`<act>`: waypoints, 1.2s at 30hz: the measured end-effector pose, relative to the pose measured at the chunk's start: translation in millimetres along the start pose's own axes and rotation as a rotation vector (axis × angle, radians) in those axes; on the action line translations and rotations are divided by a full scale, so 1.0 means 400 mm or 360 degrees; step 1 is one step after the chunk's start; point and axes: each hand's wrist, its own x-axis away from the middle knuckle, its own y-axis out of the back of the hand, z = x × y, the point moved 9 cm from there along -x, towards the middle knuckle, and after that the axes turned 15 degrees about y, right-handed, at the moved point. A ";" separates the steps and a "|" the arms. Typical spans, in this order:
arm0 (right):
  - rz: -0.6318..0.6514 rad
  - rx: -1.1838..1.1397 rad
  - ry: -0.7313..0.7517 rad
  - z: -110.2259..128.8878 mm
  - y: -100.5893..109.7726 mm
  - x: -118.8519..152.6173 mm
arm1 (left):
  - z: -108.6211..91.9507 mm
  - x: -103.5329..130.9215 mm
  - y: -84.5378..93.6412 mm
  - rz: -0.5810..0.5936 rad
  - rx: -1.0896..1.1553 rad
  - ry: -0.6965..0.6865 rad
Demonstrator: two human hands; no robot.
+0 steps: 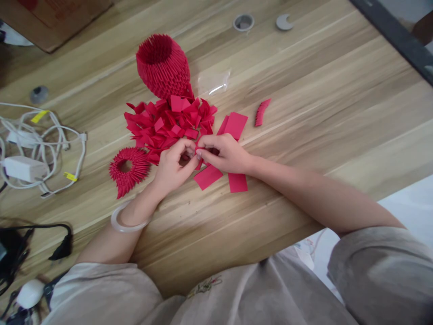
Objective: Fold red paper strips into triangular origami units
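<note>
My left hand (175, 163) and my right hand (227, 153) meet over the table, fingertips pinched together on a small piece of red paper (198, 146). Most of that piece is hidden by the fingers. Just beyond the hands lies a loose heap of folded red paper pieces (165, 122). Flat red paper rectangles (238, 182) lie beneath and around my right hand, with more paper rectangles (236, 125) on its far side. To the left of my left hand rests a red ring of interlocked folded paper (135, 162).
A red folded-paper vase shape (169, 67) stands behind the heap, beside a clear plastic bag (214, 83). A short strip of joined red pieces (261, 113) lies at right. White cables and adapters (27, 168) spread at left, a black plug (62, 246) nearer. A cardboard box (54, 20) sits far left.
</note>
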 end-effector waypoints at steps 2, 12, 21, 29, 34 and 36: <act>0.0006 0.0005 -0.0006 0.000 0.000 0.000 | -0.002 0.000 0.001 -0.0008 -0.0010 -0.0006; -0.0012 -0.0008 0.0023 0.001 0.000 0.000 | -0.003 0.000 -0.001 0.0002 -0.0004 -0.0012; -0.0013 0.0004 0.0010 0.001 0.002 0.001 | 0.003 0.000 -0.002 0.0000 -0.0012 -0.0005; 0.0005 -0.0002 -0.0001 0.000 0.000 0.003 | -0.002 0.001 0.001 -0.0014 -0.0039 -0.0010; 0.0035 0.0045 0.0018 0.002 0.000 0.002 | -0.005 0.002 0.001 -0.0014 -0.0023 -0.0015; 0.0041 0.0057 0.0024 0.003 0.000 0.001 | -0.007 0.002 0.000 -0.0013 -0.0008 -0.0028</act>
